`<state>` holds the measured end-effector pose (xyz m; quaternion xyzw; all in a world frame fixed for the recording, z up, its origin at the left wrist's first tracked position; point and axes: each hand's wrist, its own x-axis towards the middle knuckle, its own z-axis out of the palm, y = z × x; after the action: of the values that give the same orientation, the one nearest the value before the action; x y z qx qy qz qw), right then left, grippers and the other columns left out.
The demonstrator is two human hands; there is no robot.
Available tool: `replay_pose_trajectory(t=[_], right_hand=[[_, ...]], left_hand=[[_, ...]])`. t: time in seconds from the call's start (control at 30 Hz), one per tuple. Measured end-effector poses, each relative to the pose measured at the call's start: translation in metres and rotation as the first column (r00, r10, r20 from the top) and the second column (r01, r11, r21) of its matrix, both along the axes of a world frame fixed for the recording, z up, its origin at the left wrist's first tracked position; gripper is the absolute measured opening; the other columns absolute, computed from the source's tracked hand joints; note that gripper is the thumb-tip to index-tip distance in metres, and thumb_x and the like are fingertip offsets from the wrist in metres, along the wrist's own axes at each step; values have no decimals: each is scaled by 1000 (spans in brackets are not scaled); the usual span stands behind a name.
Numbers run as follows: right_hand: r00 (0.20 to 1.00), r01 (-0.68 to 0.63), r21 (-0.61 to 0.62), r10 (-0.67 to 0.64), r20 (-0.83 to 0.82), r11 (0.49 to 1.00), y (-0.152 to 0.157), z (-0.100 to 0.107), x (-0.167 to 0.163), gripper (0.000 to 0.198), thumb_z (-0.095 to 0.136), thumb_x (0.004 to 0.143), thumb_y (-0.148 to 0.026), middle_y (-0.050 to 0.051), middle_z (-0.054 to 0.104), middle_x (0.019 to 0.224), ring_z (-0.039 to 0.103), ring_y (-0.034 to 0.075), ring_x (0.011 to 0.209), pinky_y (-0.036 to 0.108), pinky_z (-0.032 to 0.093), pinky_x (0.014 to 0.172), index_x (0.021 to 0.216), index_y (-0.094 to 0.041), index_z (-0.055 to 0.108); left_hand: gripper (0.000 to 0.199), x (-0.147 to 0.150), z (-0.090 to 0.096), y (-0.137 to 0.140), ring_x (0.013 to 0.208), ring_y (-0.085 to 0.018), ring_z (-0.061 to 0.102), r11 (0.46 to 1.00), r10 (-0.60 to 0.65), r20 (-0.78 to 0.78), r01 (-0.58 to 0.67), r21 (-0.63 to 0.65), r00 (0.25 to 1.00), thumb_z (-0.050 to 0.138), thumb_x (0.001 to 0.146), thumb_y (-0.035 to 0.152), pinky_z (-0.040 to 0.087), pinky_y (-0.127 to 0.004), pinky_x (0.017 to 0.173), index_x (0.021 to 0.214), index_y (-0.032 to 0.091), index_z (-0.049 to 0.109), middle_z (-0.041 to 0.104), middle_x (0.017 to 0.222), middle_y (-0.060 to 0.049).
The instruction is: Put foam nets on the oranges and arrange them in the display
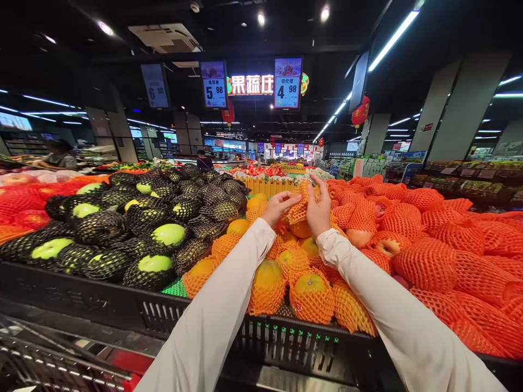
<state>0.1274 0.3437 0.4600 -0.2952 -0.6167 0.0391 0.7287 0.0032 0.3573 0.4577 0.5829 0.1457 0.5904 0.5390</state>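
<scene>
I have both arms stretched out over the fruit display, white sleeves running up from the bottom of the view. My left hand (278, 207) and right hand (320, 209) meet above the middle crate, and between them I hold an orange foam net sleeve (297, 211). The left fingers are pinched together on the net's left edge; the right fingers are curled around its upper right side, with the thumb pressed against the mesh. Whether a fruit sits inside the sleeve I cannot tell (the mesh and my fingers hide it).

The net hangs just above the pile of netted oranges (286, 277), which fill the black plastic crate (281, 343) directly in front of me. Each orange wears the same yellow-orange mesh, and a few bare ones lie just beside my left hand.

To the left, touching the orange pile, lies a heap of green fruit in black nets (139, 234). To the right, a mound of apples in red-orange nets (429, 256) spreads to the edge of the view.

Overhead hang two price signs (214, 84), with a lit shop sign (250, 85) between them. A person (203, 160) stands well beyond the display, and another is at the far left.
</scene>
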Motion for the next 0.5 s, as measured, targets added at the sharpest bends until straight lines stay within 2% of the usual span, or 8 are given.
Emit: replay_pose_trajectory(t=[0.07, 0.13, 0.23, 0.33, 0.4, 0.5], right_hand=[[993, -29, -69, 21, -117, 997, 8, -1, 1, 39, 48, 92, -41, 10, 64, 132, 58, 19, 125, 43, 46, 112, 124, -21, 59], [974, -63, -187, 20, -225, 980, 16, -3, 5, 43, 53, 87, -41, 12, 66, 125, 64, 19, 111, 41, 53, 100, 122, -18, 59], [945, -34, -385, -95, -313, 922, 23, -5, 12, 36, 57, 77, -36, 11, 71, 107, 65, 19, 91, 37, 55, 88, 106, -15, 65], [937, 84, -448, -223, -268, 890, 19, -4, 13, 23, 61, 71, -40, 7, 71, 89, 61, 21, 85, 38, 50, 90, 78, -18, 66], [948, 160, -465, -267, -175, 871, 13, -3, 12, 29, 66, 69, -50, 5, 69, 77, 59, 21, 77, 38, 49, 85, 70, -21, 64], [940, 291, -508, -342, -8, 811, 10, -4, 16, 42, 68, 65, -65, 4, 66, 67, 54, 19, 65, 36, 47, 75, 65, -23, 62]], left_hand=[[46, -2, 2, 1, 55, -4, 51, 996, 76, 60, -73, -45, 995, 89, 60, 39, 38, -18, 54, 61, 18, 48, 53, 59, 7], [49, -4, 3, 3, 49, -3, 46, 989, 124, 102, -115, -95, 987, 87, 62, 40, 34, -17, 48, 60, 19, 43, 48, 55, 8], [48, -5, 1, 5, 41, -2, 38, 974, 153, 26, -146, -170, 988, 86, 65, 40, 23, -17, 40, 60, 19, 42, 42, 51, 9], [51, -3, -3, 9, 35, -2, 31, 941, 202, -168, -239, -240, 965, 85, 68, 40, 16, -19, 37, 56, 21, 39, 39, 44, 10], [51, -3, -6, 11, 33, -3, 30, 917, 253, -257, -316, -243, 933, 84, 71, 40, 17, -20, 37, 54, 21, 39, 38, 40, 10], [54, -4, -10, 15, 32, -3, 29, 899, 297, -341, -381, -215, 892, 84, 71, 43, 17, -21, 37, 51, 21, 39, 35, 37, 10]])
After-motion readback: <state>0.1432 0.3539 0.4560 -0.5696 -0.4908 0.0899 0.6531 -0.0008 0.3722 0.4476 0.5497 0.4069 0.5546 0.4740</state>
